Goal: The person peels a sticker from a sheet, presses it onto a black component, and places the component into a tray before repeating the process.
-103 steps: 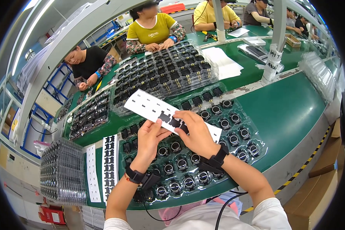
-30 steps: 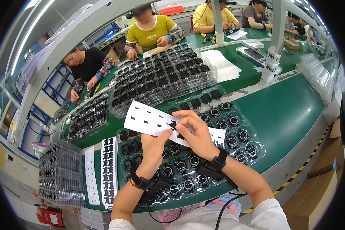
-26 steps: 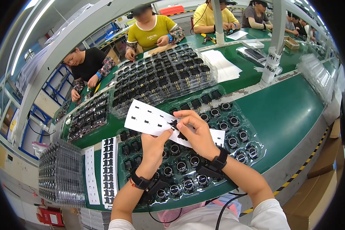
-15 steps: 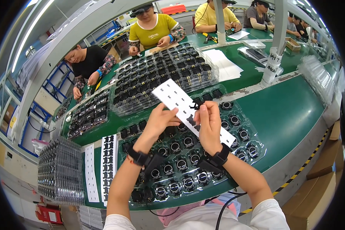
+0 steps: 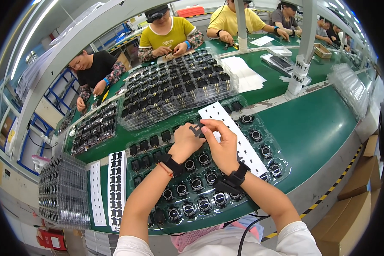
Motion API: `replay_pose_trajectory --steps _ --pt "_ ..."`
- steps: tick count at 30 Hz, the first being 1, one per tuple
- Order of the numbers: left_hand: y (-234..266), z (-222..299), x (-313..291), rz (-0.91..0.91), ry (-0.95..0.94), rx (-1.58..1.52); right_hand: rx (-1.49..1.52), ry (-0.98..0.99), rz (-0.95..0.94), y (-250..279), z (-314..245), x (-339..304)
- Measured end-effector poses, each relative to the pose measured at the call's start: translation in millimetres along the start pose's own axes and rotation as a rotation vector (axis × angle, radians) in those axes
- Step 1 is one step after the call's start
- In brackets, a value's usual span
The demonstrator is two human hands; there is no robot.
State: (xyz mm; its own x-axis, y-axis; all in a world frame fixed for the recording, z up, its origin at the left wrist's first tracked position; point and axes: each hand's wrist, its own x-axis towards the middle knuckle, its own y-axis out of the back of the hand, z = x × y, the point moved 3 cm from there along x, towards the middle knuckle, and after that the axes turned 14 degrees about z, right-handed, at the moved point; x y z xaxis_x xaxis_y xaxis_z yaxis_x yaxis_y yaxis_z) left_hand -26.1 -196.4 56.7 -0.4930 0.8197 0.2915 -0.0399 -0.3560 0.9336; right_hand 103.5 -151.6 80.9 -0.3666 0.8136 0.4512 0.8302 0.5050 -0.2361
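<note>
Head view: the right grip [image 5: 222, 138] pinches a black cutout [image 5: 196, 129], thumb brought to fingertip. The piece pokes out leftward from it, across the back of the left grip [image 5: 187, 140], whose hold I can't make out. A white strip [image 5: 243, 146] slants behind the right grip.

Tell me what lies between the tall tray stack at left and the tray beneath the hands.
A dark-marked white strip, then a white sheet with black pieces, on the green tabletop; head view.

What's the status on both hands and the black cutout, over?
Right hand pinching black cutout over back of left hand. Left grip unclear. White strip partly hidden behind right hand.
</note>
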Motion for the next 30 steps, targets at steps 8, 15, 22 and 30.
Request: replay_pose_trajectory --steps 8,15,22,30 --pt "45.2 5.0 -17.2 0.068 0.124 -0.542 -0.048 0.188 0.131 4.4 -0.8 5.8" --pt "55.9 -11.9 -45.2 0.123 0.298 -1.139 -0.162 0.108 -0.037 0.9 -1.4 0.6" --pt "61.3 -15.4 -52.7 0.143 0.319 -1.112 -0.208 0.139 -0.073 -1.3 2.1 0.0" --pt "58.6 -12.2 -55.3 0.124 0.29 -1.046 -0.263 0.108 -0.125 -1.4 2.6 -0.5"
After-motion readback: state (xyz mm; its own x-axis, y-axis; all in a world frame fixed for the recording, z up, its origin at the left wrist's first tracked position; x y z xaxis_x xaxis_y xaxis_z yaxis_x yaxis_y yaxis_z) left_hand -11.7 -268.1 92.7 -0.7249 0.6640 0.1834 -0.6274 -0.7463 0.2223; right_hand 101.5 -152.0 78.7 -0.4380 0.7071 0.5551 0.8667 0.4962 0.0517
